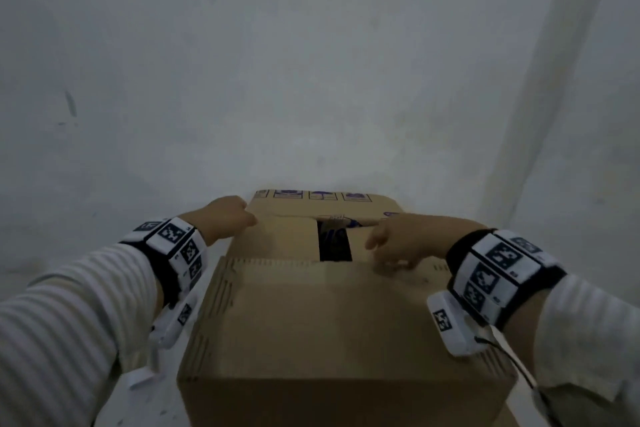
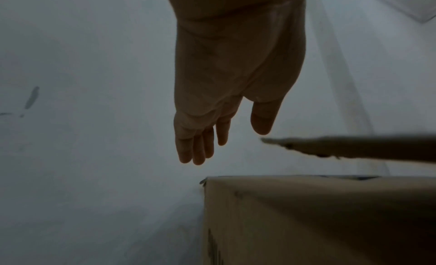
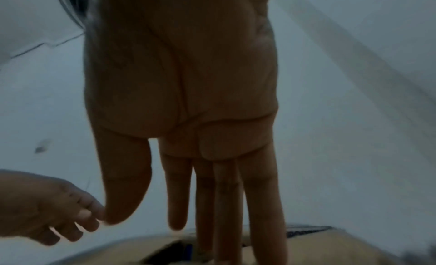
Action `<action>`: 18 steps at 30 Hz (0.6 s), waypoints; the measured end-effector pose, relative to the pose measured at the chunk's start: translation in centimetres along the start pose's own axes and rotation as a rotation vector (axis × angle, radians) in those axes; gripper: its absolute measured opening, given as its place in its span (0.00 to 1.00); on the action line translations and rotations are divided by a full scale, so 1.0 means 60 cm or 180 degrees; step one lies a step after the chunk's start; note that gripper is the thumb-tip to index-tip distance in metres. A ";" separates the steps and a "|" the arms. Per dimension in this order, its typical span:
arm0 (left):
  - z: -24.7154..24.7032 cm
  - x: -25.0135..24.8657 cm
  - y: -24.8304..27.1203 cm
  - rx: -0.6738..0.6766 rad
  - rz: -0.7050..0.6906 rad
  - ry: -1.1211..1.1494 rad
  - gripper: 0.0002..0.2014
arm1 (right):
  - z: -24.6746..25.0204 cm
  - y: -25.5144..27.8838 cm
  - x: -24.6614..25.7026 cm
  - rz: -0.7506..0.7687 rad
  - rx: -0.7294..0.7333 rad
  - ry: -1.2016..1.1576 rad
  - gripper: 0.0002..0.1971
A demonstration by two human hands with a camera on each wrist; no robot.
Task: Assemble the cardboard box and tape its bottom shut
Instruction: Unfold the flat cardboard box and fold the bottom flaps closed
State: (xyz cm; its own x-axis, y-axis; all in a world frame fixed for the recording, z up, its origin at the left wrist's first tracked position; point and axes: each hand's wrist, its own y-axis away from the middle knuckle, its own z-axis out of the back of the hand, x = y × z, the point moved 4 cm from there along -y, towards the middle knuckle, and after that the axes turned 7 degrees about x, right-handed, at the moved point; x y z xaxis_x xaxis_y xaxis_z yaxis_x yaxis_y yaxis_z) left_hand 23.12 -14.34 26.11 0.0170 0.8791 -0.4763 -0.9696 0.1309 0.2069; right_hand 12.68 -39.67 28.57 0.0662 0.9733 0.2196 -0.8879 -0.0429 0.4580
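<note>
- While flaps lie only part folded: cardboard box (image 1: 332,322) standing on pale floor (image 1: 104,149), close to the person, printed panel at its far edge.
- Near flap (image 1: 329,274) folded flat; two inner flaps down with a dark gap (image 1: 334,243) between them — not yet closed.
- Left hand (image 1: 227,217) at the box's far-left corner, fingers straight and relaxed in the left wrist view, gripping nothing.
- Right hand (image 1: 398,239) over the right inner flap, fingers extended; contact with the cardboard likely but not certain.
- Step in hand, by judgement: folding the bottom flaps shut.
- Next move calls for bringing down the far flap, meeting the seam squarely — then taping; no tape in view.
</note>
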 end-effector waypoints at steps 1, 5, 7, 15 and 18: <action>-0.008 0.008 -0.014 0.0089 0.0092 0.0039 0.12 | 0.002 -0.013 -0.015 -0.0032 0.0154 0.0017 0.20; -0.029 0.021 -0.041 0.0252 0.0277 0.0166 0.13 | 0.016 -0.052 -0.049 -0.0016 0.0354 0.0112 0.19; -0.035 0.021 -0.050 0.0239 0.0318 0.0420 0.19 | 0.014 -0.064 -0.055 0.0010 0.0544 0.0137 0.18; -0.051 0.020 -0.084 0.0268 0.0268 0.2125 0.39 | 0.001 -0.069 -0.037 0.0038 0.0775 0.0516 0.21; -0.042 0.026 -0.096 0.0080 0.0162 0.2549 0.38 | -0.005 -0.061 -0.028 0.0004 0.0738 0.0623 0.22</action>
State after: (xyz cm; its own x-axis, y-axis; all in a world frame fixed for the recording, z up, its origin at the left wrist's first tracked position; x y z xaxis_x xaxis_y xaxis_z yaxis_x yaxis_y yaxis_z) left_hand 28.13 -14.88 22.01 -0.2166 0.2897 -0.9323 -0.9585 0.1182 0.2594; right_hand 15.70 -41.05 26.27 -0.0438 0.9972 0.0605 -0.7589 -0.0725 0.6471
